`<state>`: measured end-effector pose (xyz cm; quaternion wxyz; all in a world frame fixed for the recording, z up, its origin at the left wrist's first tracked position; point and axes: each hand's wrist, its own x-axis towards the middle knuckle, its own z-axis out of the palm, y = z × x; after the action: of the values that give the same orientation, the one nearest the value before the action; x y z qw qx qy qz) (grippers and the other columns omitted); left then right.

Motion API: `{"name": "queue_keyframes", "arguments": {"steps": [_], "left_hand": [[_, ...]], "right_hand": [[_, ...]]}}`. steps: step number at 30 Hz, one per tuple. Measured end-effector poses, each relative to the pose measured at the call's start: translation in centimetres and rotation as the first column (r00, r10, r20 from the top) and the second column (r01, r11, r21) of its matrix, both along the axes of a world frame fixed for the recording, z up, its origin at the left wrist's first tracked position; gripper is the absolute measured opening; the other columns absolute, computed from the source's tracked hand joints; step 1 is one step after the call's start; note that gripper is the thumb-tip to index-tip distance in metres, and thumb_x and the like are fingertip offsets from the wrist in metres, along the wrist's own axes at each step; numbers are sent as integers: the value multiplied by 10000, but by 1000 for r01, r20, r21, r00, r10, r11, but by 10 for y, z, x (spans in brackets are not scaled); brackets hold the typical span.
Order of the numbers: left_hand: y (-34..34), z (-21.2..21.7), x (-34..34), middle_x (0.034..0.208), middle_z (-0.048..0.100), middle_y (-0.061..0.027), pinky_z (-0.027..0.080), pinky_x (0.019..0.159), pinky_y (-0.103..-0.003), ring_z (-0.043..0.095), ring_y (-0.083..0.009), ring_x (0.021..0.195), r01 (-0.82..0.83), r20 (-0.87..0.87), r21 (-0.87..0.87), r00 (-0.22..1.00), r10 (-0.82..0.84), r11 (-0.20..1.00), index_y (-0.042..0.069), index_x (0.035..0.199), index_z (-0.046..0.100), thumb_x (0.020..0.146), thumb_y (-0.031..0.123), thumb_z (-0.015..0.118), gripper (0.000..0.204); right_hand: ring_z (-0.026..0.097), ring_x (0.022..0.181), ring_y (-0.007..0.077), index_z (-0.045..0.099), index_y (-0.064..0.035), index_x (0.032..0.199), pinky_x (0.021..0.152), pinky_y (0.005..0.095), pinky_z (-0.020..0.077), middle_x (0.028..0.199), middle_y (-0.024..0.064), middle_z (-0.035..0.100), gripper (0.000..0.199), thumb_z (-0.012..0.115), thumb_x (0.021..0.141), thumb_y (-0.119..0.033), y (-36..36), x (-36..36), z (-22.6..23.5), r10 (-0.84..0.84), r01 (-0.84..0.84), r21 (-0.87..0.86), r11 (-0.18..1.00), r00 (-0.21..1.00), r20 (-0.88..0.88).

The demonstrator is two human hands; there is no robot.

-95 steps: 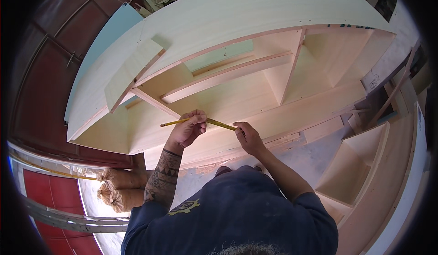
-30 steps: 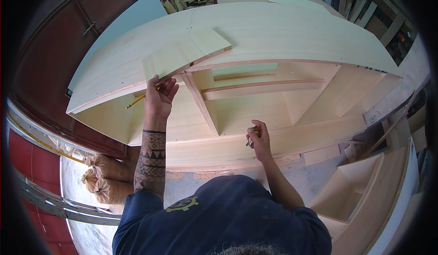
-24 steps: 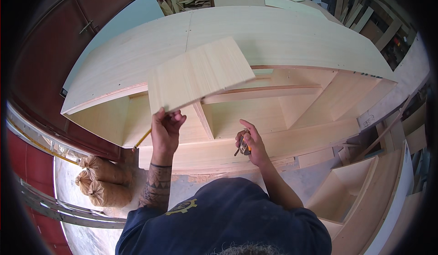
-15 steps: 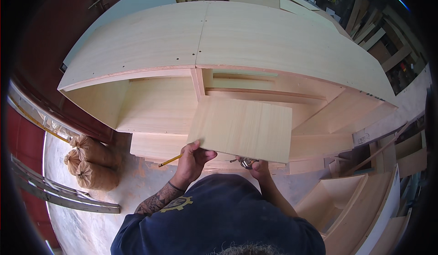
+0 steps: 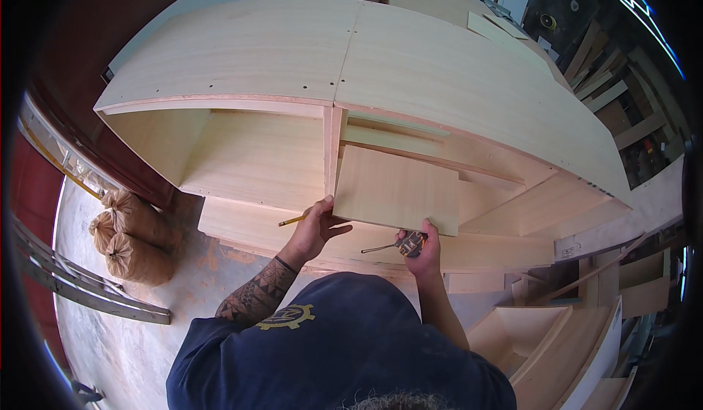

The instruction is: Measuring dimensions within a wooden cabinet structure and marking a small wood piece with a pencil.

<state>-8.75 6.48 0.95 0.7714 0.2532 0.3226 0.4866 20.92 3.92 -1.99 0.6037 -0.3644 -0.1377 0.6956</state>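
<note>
A flat rectangular plywood panel (image 5: 399,188) lies inside the right compartment of a large pale wooden cabinet (image 5: 344,65), against the upright divider (image 5: 332,146). My left hand (image 5: 316,225) grips the panel's near left corner and also holds a yellow pencil (image 5: 291,221) that sticks out to the left. My right hand (image 5: 419,245) touches the panel's near edge and is closed on a small tape measure (image 5: 410,243) with a short length of blade pulled out to the left.
Tied brown sacks (image 5: 128,234) lie on the concrete floor at the left beside metal rails (image 5: 73,293). More wooden shelf units (image 5: 564,322) stand at the lower right. Boards and offcuts (image 5: 608,80) are stacked at the upper right.
The panel came off the cabinet's top, was lifted toward me, and now sits lowered into the right compartment. Both hands followed it down to its near edge.
</note>
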Motion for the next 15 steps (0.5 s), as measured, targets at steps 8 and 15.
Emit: {"name": "queue_keyframes", "arguments": {"steps": [8,15], "left_hand": [[51,-2,-2,1315,679,-63,540,1065,-395,654,-212,1227,37,-9,5,999,-37,999,84,1398,603,1101,410,578,442],[83,-6,9,1419,657,-83,483,1149,-452,603,-259,1341,77,192,-10,979,-74,997,71,1462,566,1073,430,626,533]], "right_hand": [[669,760,283,654,-60,1098,770,454,546,891,110,714,368,507,1101,-398,1,2,7,26,-26,36,999,1000,13],[688,763,315,600,-87,1076,747,442,570,808,163,696,332,522,1096,-409,5,-3,13,-13,13,-21,1000,1000,20]]}}
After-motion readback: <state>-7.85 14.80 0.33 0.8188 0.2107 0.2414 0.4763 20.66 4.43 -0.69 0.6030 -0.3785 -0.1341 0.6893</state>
